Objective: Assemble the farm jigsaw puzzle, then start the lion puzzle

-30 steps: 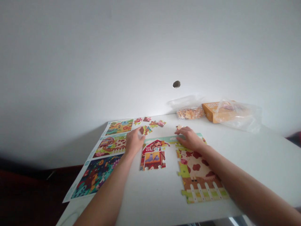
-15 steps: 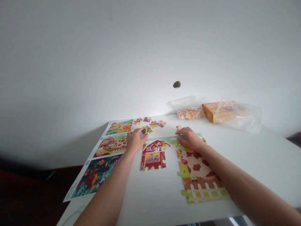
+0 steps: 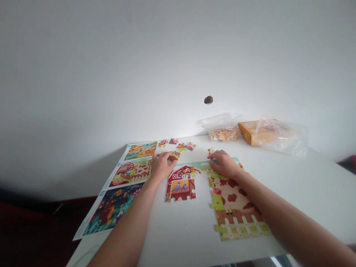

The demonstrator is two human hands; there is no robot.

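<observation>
Between thumb and fingers, my left hand [image 3: 162,165] pinches a small green and brown puzzle piece [image 3: 174,155], just beyond the red barn part of the puzzle [image 3: 182,190]. My right hand [image 3: 225,163] rests over the top edge of the joined cow section [image 3: 232,200], its fingers loosely bent and apart. Just past those fingertips lies a small loose piece [image 3: 211,150]; whether they touch it I cannot tell. A light green strip along the top links the barn and cow sections, with a gap between them lower down.
Several loose pieces [image 3: 187,146] lie at the back. On the left is a picture sheet [image 3: 104,193] with three scenes. A clear bag of pieces [image 3: 225,134] and an orange box [image 3: 249,133], partly under clear plastic [image 3: 294,139], stand by the white wall [image 3: 167,74].
The piece in my left hand has turned slightly and sits a little lower in the fingers. My right hand has stayed almost still.
</observation>
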